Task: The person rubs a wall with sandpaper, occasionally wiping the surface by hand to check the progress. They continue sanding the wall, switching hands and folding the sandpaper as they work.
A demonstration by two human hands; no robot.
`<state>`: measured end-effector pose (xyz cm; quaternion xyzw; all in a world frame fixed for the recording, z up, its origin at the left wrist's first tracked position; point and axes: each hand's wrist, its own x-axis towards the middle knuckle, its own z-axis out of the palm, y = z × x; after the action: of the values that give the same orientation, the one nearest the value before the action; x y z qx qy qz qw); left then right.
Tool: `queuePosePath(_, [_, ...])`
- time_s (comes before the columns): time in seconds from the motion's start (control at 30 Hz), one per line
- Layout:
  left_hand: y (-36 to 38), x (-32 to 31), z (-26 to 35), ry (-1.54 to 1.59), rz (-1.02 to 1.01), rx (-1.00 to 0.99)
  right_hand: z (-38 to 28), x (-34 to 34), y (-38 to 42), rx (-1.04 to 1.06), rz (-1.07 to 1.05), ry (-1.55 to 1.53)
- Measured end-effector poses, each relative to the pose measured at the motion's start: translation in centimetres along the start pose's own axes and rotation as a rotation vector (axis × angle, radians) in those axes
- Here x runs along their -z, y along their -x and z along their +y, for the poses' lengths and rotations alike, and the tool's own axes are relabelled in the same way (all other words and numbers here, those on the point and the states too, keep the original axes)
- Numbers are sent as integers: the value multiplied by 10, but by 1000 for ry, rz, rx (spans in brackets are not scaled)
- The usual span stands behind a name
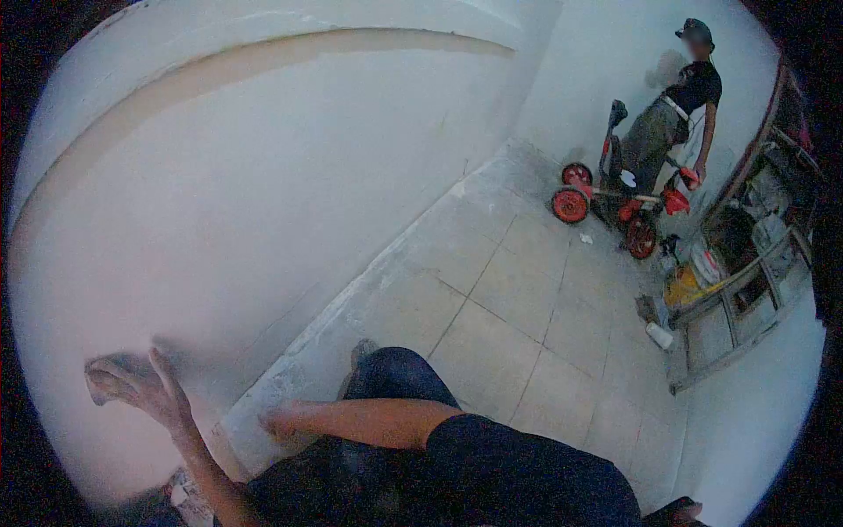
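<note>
My left hand (156, 393) is pressed to the pale wall (263, 211) at the lower left, thumb apart from the fingers. Under the fingers lies a flat greyish-brown sheet (98, 393); whether it is sandpaper or cloth I cannot make out. My right arm reaches across my bent knee (399, 376). At its end my right hand (283, 420) is blurred, near the base of the wall, and its fingers cannot be made out.
A person (672, 105) in a cap stands in the far corner behind a red-and-black wheeled ride-on toy (571, 205). To the right, a wooden frame (729, 325) leans near a yellow container (683, 288) and clutter. A white bottle (659, 335) lies on the tiled floor (500, 351).
</note>
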<state>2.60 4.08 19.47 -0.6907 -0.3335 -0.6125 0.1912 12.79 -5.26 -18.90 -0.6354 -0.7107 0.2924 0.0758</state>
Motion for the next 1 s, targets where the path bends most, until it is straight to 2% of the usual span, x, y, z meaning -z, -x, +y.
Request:
queuePosePath(0.07, [-15, -2, 1, -35, -18, -62, 8, -5, 0, -15, -33, 6])
queuePosePath(0.13, [-48, 2, -37, -130, 56, -179, 10, -9, 3, -25, -59, 9])
queuePosePath(0.27, [-66, -2, -102, -193, 165, -191, 9, -10, 11, -35, -66, 2])
queuePosePath(0.37, [-39, -10, -54, -145, 156, -215, 7, -11, 15, -38, -89, -3])
queuePosePath(0.47, [-8, -3, 24, 62, -19, -15, 0, -19, 9, -30, -118, 2])
queuePosePath(0.5, [-14, -2, 19, 60, -17, -13, -1, -16, 11, -31, -124, 1])
queuePosePath(0.57, [-33, 4, 2, -40, -54, -130, 3, -15, 13, -42, -131, 5])
queuePosePath(0.6, [-49, 2, -26, -158, 47, -253, 6, -16, 15, -50, -133, 2])
queuePosePath(0.7, [-70, -3, -100, -232, 138, -207, 8, -14, 16, -64, -135, -3])
queuePosePath(0.77, [-62, -9, -111, -237, 145, -163, 9, -13, 14, -67, -143, -2])
queuePosePath(0.83, [-47, -15, -88, -208, 127, -135, 9, -13, 14, -67, -157, 3])
queuePosePath(0.97, [-33, -11, 6, -144, 17, -77, 5, -17, 13, -62, -190, 10])
queuePosePath(1.0, [-32, -14, 1, -94, -38, 43, 5, -17, 12, -66, -191, 9])
